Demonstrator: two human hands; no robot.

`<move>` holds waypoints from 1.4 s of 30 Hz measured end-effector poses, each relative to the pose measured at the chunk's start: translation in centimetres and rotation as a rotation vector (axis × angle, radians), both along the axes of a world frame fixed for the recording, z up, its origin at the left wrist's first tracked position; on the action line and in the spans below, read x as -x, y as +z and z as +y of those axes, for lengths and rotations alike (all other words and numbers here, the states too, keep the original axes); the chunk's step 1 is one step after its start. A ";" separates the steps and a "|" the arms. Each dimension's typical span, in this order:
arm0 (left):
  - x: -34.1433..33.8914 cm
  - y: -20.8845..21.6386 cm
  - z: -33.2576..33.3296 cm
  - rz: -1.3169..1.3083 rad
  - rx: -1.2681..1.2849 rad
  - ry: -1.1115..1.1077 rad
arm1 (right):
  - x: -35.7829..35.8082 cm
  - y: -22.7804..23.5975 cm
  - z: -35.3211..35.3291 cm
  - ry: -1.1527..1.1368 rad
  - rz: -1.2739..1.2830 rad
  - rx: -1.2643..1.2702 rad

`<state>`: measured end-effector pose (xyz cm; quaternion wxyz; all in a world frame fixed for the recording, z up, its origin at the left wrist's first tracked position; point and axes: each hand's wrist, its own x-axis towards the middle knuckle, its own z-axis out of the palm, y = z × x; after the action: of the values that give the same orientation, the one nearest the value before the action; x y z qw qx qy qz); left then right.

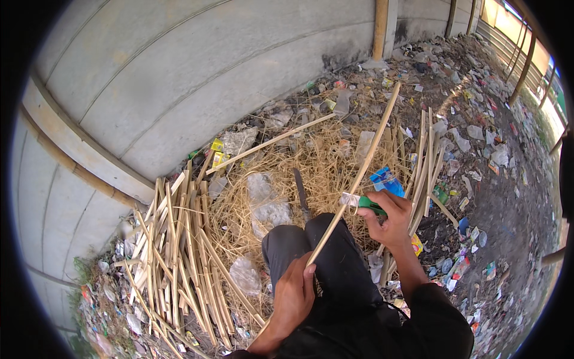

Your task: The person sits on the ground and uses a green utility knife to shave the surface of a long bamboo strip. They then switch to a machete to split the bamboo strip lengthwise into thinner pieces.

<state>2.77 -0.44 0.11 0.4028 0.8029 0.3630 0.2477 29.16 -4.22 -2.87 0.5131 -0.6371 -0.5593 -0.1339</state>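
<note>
My left hand [293, 294] is closed around the lower part of a long, pale bamboo strip [372, 147], which slants up and away to the right across my knees. In my right hand [391, 218] is a green-handled utility knife [371, 206]. Its blade lies against the strip above my knee, and a thin curl of shaving hangs beside it. Beyond my knees a dark, long-bladed knife [301, 190] lies on the heap of shavings [326, 158].
A large pile of bamboo strips [173, 251] lies to my left, and a smaller bundle [422, 157] to my right. One strip [272, 143] lies across the far shavings. A grey panel wall [197, 66] runs along the far left. Litter [478, 155] covers the ground at right.
</note>
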 end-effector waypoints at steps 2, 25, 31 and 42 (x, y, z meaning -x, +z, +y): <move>0.8 -0.7 -0.6 0.011 -0.010 0.002 | -0.7 0.3 -0.1 -0.021 0.073 0.011; 2.2 -1.7 0.8 -0.077 0.121 -0.028 | -3.4 0.2 -1.0 0.539 0.333 0.273; 2.9 -2.5 2.1 -0.035 -0.040 0.123 | -3.5 0.1 -0.6 0.314 0.556 0.285; 3.4 -3.1 1.7 0.044 -0.078 0.146 | 0.5 1.0 3.3 0.357 0.566 0.129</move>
<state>-0.62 1.31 -2.96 0.3438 0.7946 0.4196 0.2726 28.71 -0.89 -1.92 0.6221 -0.5723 -0.5046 0.1758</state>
